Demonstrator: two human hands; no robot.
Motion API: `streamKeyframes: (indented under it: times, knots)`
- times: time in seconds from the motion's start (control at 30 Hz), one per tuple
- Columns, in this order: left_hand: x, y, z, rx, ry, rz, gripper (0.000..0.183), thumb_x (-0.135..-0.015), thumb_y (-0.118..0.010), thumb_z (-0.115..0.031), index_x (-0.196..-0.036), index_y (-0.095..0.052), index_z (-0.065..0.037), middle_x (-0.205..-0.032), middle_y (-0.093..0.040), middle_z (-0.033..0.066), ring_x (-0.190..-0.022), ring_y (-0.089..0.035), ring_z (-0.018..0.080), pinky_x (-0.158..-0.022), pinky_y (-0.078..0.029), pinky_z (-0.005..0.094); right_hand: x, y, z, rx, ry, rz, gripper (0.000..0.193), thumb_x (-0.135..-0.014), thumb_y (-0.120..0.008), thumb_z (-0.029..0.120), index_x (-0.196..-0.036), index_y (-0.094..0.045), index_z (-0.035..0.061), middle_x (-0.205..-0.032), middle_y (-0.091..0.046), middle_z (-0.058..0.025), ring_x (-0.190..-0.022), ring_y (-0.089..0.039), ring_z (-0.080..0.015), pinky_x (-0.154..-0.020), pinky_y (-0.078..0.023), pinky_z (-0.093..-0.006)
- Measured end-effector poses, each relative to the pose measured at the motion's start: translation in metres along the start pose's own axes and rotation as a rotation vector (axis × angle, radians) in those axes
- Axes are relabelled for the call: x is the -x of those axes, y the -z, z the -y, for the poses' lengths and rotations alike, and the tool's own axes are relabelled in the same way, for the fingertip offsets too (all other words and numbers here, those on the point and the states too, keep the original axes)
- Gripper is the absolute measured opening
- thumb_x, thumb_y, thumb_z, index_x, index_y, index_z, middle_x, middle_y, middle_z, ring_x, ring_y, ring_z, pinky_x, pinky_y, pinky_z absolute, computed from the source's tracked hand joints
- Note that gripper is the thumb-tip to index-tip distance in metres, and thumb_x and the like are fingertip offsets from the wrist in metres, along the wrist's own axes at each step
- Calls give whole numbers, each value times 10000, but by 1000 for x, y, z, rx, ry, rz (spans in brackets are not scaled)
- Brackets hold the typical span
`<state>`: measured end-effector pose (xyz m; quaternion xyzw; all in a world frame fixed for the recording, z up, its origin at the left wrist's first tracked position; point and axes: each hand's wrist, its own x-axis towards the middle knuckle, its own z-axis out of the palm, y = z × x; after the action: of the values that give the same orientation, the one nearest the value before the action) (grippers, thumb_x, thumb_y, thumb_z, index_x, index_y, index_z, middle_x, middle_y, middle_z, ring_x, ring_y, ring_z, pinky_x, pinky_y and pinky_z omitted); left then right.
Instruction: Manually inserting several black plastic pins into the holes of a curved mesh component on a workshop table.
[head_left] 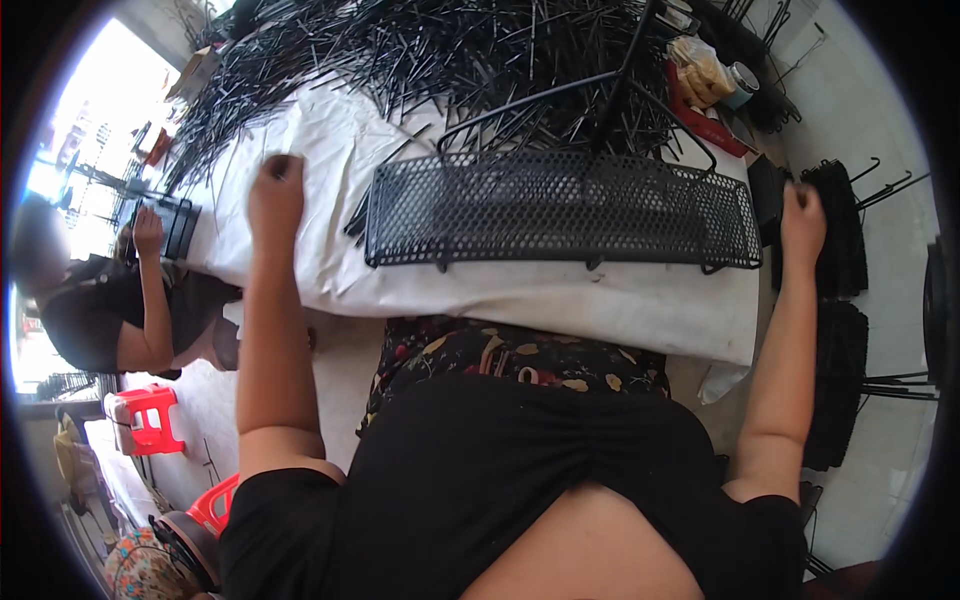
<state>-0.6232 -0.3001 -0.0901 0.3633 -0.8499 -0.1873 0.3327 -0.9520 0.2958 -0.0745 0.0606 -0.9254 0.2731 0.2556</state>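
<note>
A black perforated metal mesh basket [560, 215] with wire rods along its edges lies on the white-covered table in front of me, between my hands and touching neither. My left hand [277, 195] is raised over the white cloth [330, 215], left of the basket, its fingers curled closed. Just beyond the basket's right end is my right hand [803, 215], also with curled fingers, close to a stack of black mesh pieces [838, 235]. What either hand holds, if anything, is too small or hidden to make out. Black metal bars [610, 110] stand up behind the basket.
A large heap of thin black strips [480, 60] covers the table's far side. At the far right sit a red tray [705, 130], a bag and a jar [742, 80]. Another person [110, 310] sits at the left, near a red stool [155, 420]. Black racks line the right wall.
</note>
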Motion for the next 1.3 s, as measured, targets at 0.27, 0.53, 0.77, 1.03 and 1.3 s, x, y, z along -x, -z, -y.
streamKeyframes:
  times: [0.27,0.53,0.77,1.03,1.3]
  knots:
    - [88,-58,-28,17,225,321,654,-814,-634,-544,-1012,-590,78,-1006,-641,307,-970,-612,448,-841,-470,450,73,-31,-58,75,-212,171,645,-843,-578,549,-974,-649,-78,-944,-655,-292,-955,-649,-394,-826,-494,-434]
    - [128,-24,3,148,179,242,563,-756,-726,-462,-969,-631,50,-889,-671,227,-883,-648,359,-795,-488,405,170,54,-43,42,-282,68,544,-819,-642,486,-964,-666,-37,-948,-677,-232,-924,-646,-379,-816,-486,-409]
    - [107,-66,8,155,46,231,569,-800,-713,-460,-987,-586,62,-868,-643,219,-825,-616,332,-760,-471,406,170,39,-42,34,-285,89,443,-897,-564,430,-1018,-583,4,-940,-651,-237,-909,-624,-411,-787,-475,-448]
    - [91,-42,40,182,21,430,316,-935,-591,-278,-877,-571,31,-740,-541,75,-677,-467,161,-643,-421,330,100,60,-98,50,-226,219,419,-847,-642,402,-816,-667,-15,-803,-647,-230,-813,-642,-384,-705,-492,-433]
    - [45,-24,31,119,140,269,341,-915,-614,-355,-921,-574,-17,-749,-541,36,-577,-444,126,-463,-375,266,-15,-20,-161,-602,-862,181,511,-842,-649,508,-1140,-601,96,-978,-618,-39,-788,-526,-173,-673,-447,-361]
